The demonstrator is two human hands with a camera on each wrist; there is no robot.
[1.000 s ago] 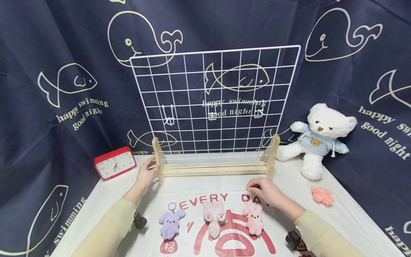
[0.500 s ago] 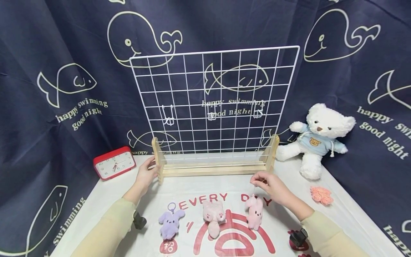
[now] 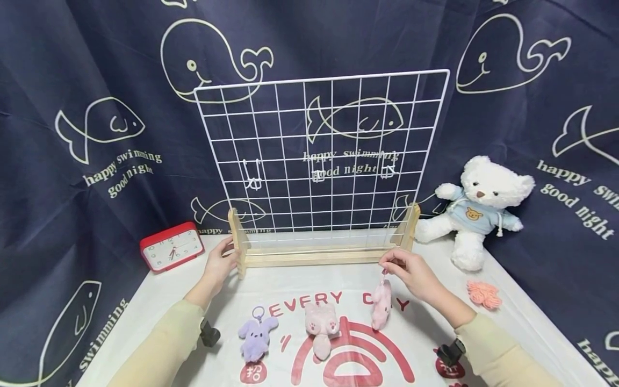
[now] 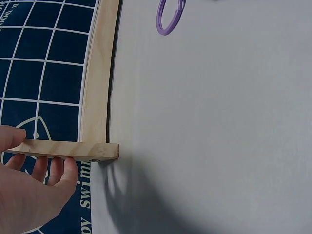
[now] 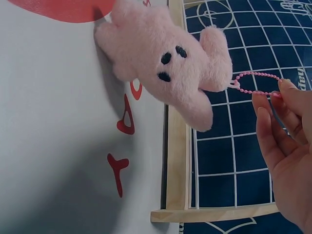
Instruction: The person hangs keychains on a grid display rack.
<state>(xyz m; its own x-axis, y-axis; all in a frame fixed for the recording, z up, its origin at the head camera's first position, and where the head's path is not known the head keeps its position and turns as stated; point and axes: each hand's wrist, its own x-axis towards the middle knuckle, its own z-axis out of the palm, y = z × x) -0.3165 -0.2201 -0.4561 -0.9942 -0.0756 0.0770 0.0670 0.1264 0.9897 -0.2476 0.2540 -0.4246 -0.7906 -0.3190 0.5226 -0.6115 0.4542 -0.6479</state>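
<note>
Between thumb and fingers, my right hand (image 3: 408, 271) pinches the pink bead chain (image 5: 253, 91) of a pink plush bunny keychain (image 3: 381, 306), which dangles below it near the rack's right end. At the other end, my left hand (image 3: 221, 267) grips the wooden side foot (image 4: 63, 150) of the rack, thumb on one face and fingers on the other. The white wire grid rack (image 3: 332, 156) stands upright and carries three white hooks, at left (image 3: 253, 183), middle (image 3: 317, 175) and right (image 3: 388, 171). A purple plush bunny keychain (image 3: 256, 338) and a pale pink plush keychain (image 3: 321, 329) lie on the table.
A red clock (image 3: 172, 247) stands at the left. On the right sit a white teddy bear (image 3: 479, 209) in a blue top and a coral yarn bundle (image 3: 484, 294). A dark printed curtain (image 3: 309, 32) hangs behind. White cloth (image 3: 290, 282) covers the table.
My right hand has lifted the pink bunny off the table by its chain and moved slightly right and towards the rack; the bunny has turned sideways. My left hand stays on the foot.
</note>
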